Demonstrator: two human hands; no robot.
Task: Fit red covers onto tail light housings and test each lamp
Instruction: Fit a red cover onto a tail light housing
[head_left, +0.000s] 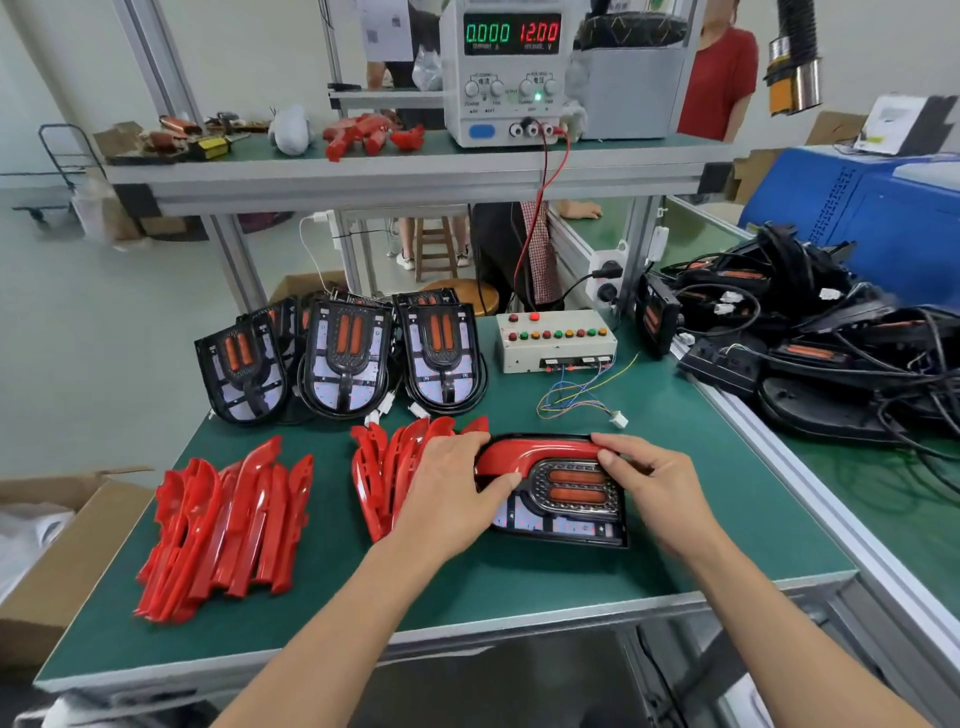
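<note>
Evidently early on: both hands, left (457, 493) and right (654, 488), pinched one red cover (535, 454) onto a tail light housing (561, 512) on the green surface (519, 582); bare housings (343, 358) and loose covers (228, 525) waited, tester box (556, 338) unconnected.

A green-topped workbench (519, 582) with an aluminium edge carries the work. At its centre lies one tail light housing (561, 512), flat, with a red cover (524, 454) along its far edge. Just beside it toward nine o'clock stands a small stack of red covers (384, 467); farther toward nine o'clock lies a larger heap of red covers (228, 530). At eleven o'clock, rows of bare housings (343, 358) lean upright. At one o'clock sits a grey test box (556, 338) with coloured buttons, its thin wires (582, 395) trailing onto the mat, ending in a white connector (618, 419).
</note>
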